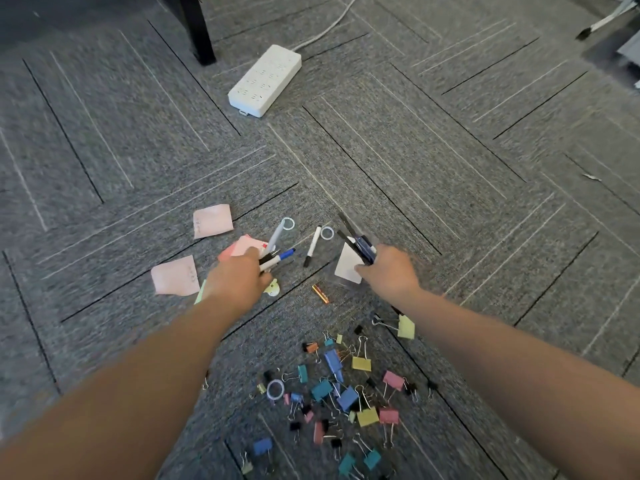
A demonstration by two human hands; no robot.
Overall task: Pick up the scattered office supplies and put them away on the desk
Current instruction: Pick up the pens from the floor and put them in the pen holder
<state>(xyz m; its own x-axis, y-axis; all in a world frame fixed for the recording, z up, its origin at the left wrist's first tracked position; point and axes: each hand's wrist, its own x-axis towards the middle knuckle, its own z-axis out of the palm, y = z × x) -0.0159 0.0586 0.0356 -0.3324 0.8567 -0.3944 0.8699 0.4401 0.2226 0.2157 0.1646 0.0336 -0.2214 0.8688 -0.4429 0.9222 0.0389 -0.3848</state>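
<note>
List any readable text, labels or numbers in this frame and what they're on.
None readable.
Upper pink sticky note: faint handwriting at its left edge, too blurred.
Lower pink sticky note: faint marks near its right edge, too blurred.
Power strip: no legible marking.

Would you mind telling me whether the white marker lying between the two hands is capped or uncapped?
Capped: the white marker lies flat on the carpet with a black cap covering its near end, untouched by either hand.

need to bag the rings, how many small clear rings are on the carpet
3: ring at the grey pen's tip, ring beside the lone marker, ring among the binder clips; more may be hidden.
</note>
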